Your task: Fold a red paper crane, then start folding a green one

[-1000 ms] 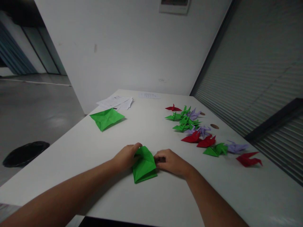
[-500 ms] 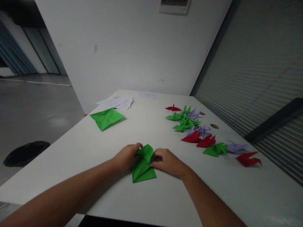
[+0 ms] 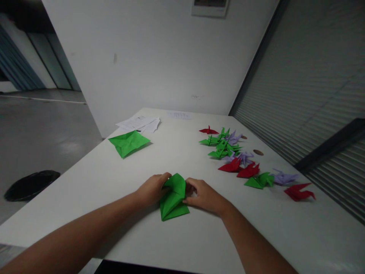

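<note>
A partly folded sheet of green origami paper (image 3: 174,199) lies on the white table in front of me, its upper flap raised and curved. My left hand (image 3: 154,189) grips the flap's left edge between thumb and fingers. On the other side, my right hand (image 3: 201,193) pinches the right edge, with the fingers curled and some fingertips hidden behind the paper. The lower part of the sheet rests on the tabletop, showing creases that run toward its near left corner.
Folded paper birds in green, red (image 3: 299,192) and purple (image 3: 283,177) lie along the table's right side. At the left are a creased green sheet (image 3: 129,143) and white printed papers (image 3: 139,123). A black-lined bin (image 3: 31,185) stands on the floor.
The raised flap has opened slightly wider and the green paper has shifted a little to the right. My right hand has moved slightly with its edge; my left hand is nearly still.
</note>
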Demonstrator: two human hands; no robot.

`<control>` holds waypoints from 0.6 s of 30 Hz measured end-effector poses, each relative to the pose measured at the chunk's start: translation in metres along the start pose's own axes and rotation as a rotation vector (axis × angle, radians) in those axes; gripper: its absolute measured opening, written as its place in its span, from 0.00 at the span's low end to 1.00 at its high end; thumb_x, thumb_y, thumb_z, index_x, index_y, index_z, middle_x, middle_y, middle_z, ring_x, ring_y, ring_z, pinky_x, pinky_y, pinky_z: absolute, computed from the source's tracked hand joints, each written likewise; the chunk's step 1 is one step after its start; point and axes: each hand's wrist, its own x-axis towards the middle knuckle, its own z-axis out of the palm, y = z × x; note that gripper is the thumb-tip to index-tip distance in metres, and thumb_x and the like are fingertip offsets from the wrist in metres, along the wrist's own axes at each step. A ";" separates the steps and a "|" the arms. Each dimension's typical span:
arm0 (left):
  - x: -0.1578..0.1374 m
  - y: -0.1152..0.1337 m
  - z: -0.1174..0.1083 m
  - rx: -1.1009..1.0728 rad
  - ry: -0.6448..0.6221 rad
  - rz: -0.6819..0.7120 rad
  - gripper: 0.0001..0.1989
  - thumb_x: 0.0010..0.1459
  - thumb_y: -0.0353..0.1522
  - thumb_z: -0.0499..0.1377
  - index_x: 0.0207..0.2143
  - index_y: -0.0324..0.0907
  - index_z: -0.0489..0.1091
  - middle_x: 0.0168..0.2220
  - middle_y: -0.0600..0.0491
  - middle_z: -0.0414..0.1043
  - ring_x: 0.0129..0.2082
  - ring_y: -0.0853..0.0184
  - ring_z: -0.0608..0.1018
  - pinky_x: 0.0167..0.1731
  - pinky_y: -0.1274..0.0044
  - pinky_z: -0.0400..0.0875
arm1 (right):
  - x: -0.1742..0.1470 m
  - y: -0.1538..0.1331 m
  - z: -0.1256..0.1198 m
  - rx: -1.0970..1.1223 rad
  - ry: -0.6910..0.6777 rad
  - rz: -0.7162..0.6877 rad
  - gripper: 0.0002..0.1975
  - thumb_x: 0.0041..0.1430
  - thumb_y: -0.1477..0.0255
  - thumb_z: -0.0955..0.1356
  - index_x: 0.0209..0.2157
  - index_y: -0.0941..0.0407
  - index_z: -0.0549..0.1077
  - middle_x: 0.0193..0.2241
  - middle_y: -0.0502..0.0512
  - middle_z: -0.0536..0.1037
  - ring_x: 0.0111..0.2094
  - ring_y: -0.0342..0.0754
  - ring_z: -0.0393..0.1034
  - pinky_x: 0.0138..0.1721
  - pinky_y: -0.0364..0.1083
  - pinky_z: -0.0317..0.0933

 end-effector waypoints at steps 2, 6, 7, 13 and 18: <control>0.000 0.000 -0.001 -0.001 -0.004 0.001 0.18 0.58 0.28 0.58 0.51 0.41 0.72 0.41 0.45 0.80 0.40 0.56 0.80 0.39 0.70 0.70 | -0.004 -0.003 -0.003 -0.022 0.022 -0.001 0.19 0.52 0.71 0.78 0.44 0.55 0.72 0.37 0.50 0.79 0.37 0.48 0.71 0.39 0.45 0.64; 0.000 0.000 -0.002 -0.010 -0.003 0.005 0.19 0.57 0.27 0.58 0.52 0.41 0.71 0.41 0.46 0.80 0.40 0.56 0.80 0.39 0.70 0.70 | -0.014 -0.013 -0.011 -0.106 0.069 -0.097 0.22 0.55 0.72 0.77 0.49 0.53 0.68 0.44 0.53 0.75 0.44 0.50 0.71 0.46 0.48 0.65; 0.000 0.001 -0.002 -0.015 -0.005 0.006 0.19 0.57 0.27 0.58 0.52 0.41 0.71 0.42 0.46 0.80 0.40 0.56 0.80 0.39 0.70 0.70 | -0.016 -0.016 -0.013 -0.128 0.054 -0.136 0.22 0.56 0.73 0.76 0.49 0.52 0.68 0.47 0.54 0.74 0.45 0.50 0.71 0.48 0.48 0.65; -0.001 0.000 -0.002 -0.013 -0.004 0.005 0.19 0.58 0.27 0.58 0.52 0.42 0.71 0.42 0.46 0.80 0.41 0.57 0.80 0.41 0.70 0.72 | -0.013 -0.033 -0.013 -0.472 -0.136 -0.173 0.18 0.59 0.80 0.70 0.50 0.51 0.74 0.49 0.56 0.75 0.45 0.51 0.72 0.47 0.47 0.64; 0.000 -0.002 -0.002 0.033 -0.004 0.009 0.20 0.58 0.27 0.59 0.53 0.44 0.69 0.43 0.47 0.80 0.41 0.58 0.80 0.40 0.72 0.72 | 0.005 -0.040 -0.010 -0.644 -0.198 -0.149 0.08 0.58 0.80 0.71 0.38 0.54 0.77 0.41 0.57 0.80 0.43 0.55 0.74 0.43 0.47 0.62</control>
